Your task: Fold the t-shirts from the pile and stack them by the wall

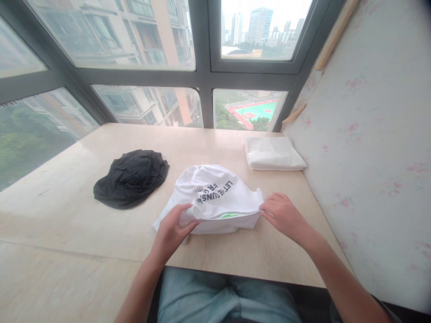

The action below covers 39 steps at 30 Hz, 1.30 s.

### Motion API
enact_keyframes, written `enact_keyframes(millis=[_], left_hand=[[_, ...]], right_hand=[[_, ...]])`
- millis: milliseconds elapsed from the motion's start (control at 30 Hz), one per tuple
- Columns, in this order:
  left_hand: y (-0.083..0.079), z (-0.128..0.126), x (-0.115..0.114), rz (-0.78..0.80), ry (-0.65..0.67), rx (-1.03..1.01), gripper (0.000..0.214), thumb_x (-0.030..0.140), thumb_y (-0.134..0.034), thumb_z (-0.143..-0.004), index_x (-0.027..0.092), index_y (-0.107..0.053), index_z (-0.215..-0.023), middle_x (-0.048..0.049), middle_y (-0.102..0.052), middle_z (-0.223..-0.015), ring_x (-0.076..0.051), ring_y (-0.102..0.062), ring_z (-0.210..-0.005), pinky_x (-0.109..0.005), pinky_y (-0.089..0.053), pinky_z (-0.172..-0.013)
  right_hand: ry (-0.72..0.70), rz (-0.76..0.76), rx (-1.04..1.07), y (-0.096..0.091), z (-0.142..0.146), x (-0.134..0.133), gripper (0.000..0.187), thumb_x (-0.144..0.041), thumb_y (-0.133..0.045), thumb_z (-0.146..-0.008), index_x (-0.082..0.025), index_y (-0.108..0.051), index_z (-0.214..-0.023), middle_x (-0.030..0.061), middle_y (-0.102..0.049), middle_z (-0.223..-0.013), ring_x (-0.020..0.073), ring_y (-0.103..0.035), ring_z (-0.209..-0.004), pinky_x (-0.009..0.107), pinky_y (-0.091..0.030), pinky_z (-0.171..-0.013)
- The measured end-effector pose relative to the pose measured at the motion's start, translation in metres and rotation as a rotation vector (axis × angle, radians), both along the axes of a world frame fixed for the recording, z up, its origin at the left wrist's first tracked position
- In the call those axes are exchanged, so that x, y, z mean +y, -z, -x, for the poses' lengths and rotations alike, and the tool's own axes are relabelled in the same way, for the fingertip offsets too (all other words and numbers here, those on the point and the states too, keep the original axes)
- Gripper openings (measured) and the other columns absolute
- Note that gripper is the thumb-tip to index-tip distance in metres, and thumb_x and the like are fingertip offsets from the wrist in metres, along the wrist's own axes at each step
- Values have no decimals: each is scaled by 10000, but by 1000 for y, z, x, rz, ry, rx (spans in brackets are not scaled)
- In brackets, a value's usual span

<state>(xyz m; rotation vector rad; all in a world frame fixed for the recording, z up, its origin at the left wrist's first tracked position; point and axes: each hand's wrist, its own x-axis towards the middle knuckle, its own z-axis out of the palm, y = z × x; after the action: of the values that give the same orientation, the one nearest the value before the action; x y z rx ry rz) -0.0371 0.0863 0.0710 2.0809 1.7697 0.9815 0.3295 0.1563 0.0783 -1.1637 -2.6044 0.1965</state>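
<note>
A white T-shirt [218, 188] with black printed letters lies bunched on the tabletop in front of me. My right hand [283, 214] pinches the right end of its near edge between thumb and fingers. On the other side, my left hand [175, 229] has its thumb and fingers around the shirt's near left part, with white cloth between them. The edge is stretched fairly straight from one hand to the other. A bit of bright green [229, 215] shows under that edge; I cannot tell what it is. The shirt's underside is hidden.
Crumpled black cloth [133, 179] lies to the left of the shirt. Folded white fabric [274, 153] rests at the back right, near the flower-patterned wall [367, 148]. Grey-framed windows [204, 76] border the pale tabletop [67, 197] at the back and left.
</note>
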Motion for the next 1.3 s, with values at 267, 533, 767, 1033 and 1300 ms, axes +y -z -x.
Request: enact_keyframes(millis=[267, 533, 767, 1033, 1300], left_hand=[[3, 2, -11, 35, -64, -26, 362, 417, -657, -866, 225, -637, -1171, -58, -728, -1149, -224, -690, -1044, -329, -528, -936], [-12, -27, -29, 253, 99, 2, 170, 375, -604, -898, 220, -645, -953, 10, -686, -808, -145, -620, -691, -246, -466, -645], [-10, -45, -31, 537, 234, 254, 240, 426, -544, -930, 225, -663, -872, -21, -682, -874, -198, -637, -812, -285, -423, -688], [-38, -76, 20, 321, 281, 118, 220, 380, -498, -967, 244, -641, -1067, -22, -690, -1004, -180, -639, -882, -311, -479, -787], [-23, -181, 108, 111, 608, 408, 481, 87, -481, -870, 202, -514, -1336, -119, -549, -1352, -261, -596, -1111, -398, -493, -913]], right_hand=[[54, -149, 86, -10, -1, -2, 100, -141, -641, -845, -211, -699, -887, 48, -676, -836, 225, -578, -869, 353, -419, -824], [521, -109, 332, 4, 6, 3, 233, -276, -551, -909, -209, -717, -1057, 52, -710, -830, 210, -641, -769, 329, -471, -712], [597, 300, 747, 37, 38, -39, 308, -415, -544, -904, -172, -654, -1058, 105, -719, -967, 214, -676, -806, 332, -544, -734], [407, 925, 906, 54, 118, -104, 397, -550, -529, -912, -180, -645, -998, 63, -711, -818, 200, -663, -697, 278, -490, -623], [497, 987, 935, 72, 145, -83, 365, -237, -618, -761, -175, -502, -1101, -35, -622, -649, 181, -602, -622, 257, -409, -584]])
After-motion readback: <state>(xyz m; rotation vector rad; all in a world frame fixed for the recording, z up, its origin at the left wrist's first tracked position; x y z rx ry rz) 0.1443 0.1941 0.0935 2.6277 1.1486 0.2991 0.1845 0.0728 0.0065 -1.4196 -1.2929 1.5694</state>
